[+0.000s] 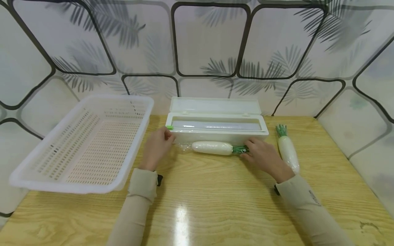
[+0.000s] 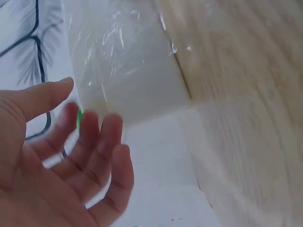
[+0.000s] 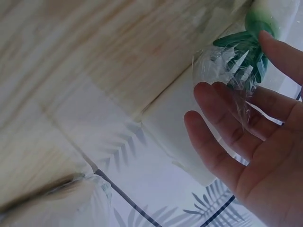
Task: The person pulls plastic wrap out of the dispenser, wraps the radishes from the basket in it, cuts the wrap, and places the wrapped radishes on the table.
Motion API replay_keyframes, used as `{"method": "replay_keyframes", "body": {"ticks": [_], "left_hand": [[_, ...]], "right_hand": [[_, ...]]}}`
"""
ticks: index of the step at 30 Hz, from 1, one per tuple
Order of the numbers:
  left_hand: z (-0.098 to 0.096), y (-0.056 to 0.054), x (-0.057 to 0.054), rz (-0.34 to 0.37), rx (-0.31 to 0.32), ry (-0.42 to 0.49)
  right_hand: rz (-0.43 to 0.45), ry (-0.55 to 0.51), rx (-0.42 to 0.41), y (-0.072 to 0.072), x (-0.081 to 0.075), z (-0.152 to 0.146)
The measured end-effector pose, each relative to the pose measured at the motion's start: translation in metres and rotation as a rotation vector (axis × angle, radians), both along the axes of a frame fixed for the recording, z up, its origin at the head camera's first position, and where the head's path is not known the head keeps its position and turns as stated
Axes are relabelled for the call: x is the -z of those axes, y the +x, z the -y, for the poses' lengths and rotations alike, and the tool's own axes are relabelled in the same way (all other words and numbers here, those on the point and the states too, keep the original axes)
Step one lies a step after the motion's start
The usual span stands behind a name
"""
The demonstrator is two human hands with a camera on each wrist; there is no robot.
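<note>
A white radish (image 1: 212,148) in clear cling film lies before the cling film box (image 1: 215,137), its green leaves (image 3: 248,54) pointing right. The box lid stands up, showing a roll of film (image 1: 215,125) inside and a green slider (image 1: 169,127) at the left end. My left hand (image 1: 156,147) is at the box's front left corner, its thumb apart from loosely bent fingers and nothing between them in the left wrist view. At the leafy end is my right hand (image 1: 263,155); its thumb touches the leaves, and its long, relaxed fingers lie beside the loose film (image 3: 213,71).
A second wrapped radish (image 1: 288,153) lies to the right of the box, leaves toward the wall. On the left stands a large white perforated basket (image 1: 123,177). A patterned wall (image 1: 212,44) closes off the back of the wooden table (image 1: 221,205).
</note>
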State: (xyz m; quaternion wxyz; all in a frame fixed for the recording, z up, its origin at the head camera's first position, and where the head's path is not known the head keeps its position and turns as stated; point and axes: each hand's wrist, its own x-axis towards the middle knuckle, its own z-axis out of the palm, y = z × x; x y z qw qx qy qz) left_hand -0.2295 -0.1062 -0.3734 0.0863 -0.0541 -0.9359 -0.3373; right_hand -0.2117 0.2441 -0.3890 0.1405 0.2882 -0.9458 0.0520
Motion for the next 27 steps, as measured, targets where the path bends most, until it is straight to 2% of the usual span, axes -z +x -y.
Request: {"method": "replay_keyframes", "body": {"ticks": [3,6,10,15,22,27], "left_hand": [[0.003,-0.001,-0.002,0.037,-0.063,0.074],[0.005,-0.003,-0.001,0.094,-0.063,0.131],[0.009,-0.008,0.003,0.13,-0.037,0.195],[0.016,-0.014,0.009,0.121,0.028,0.247],[0.016,-0.02,0.017,0.18,0.072,0.258],[0.016,-0.022,0.018,0.192,0.072,0.259]], "right_hand": [[-0.027,-0.006,-0.012,0.0,-0.001,-0.001],[-0.034,-0.013,-0.015,0.001,-0.002,-0.001],[-0.074,-0.017,-0.033,0.001,-0.007,0.001],[-0.141,-0.059,-0.063,0.001,-0.018,0.01],[-0.158,-0.213,-0.172,-0.011,-0.041,0.053],[-0.124,-0.321,-0.27,-0.03,-0.047,0.093]]}}
